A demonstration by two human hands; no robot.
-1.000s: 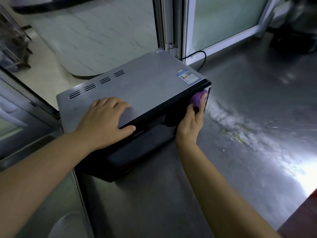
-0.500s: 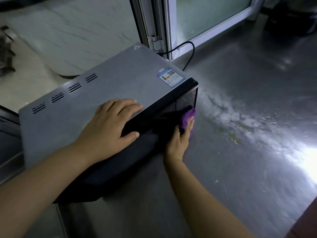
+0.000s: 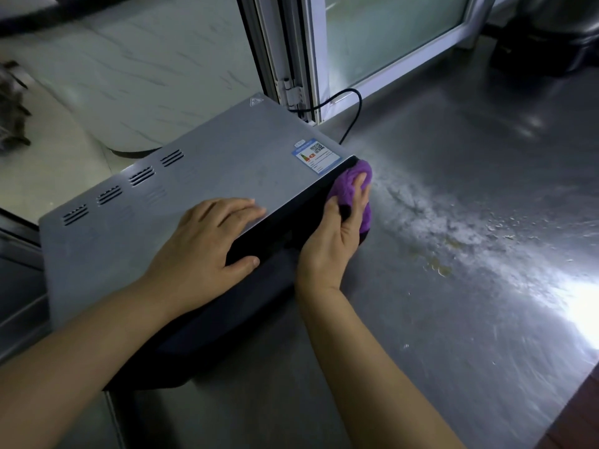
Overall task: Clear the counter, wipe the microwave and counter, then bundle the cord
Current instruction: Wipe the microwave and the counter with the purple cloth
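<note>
The microwave (image 3: 194, 202) sits on the steel tabletop (image 3: 453, 196), heavy and rigid by the look of it. The left hand (image 3: 207, 241) lies flat and spread on its top, bracing it. The right hand (image 3: 337, 241) presses a soft purple cloth (image 3: 348, 186), bunched under the fingers, against the microwave's front right corner. Its cord (image 3: 350, 108) trails behind, likely limp.

Close head-height view down onto microwave (image 3: 207, 196), counter (image 3: 453, 286).

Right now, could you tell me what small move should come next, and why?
Probably draw the right hand and its purple cloth down the microwave front: the cloth sits at the top right corner, the left hand braces the top, and the dark front below looks uncovered.
</note>
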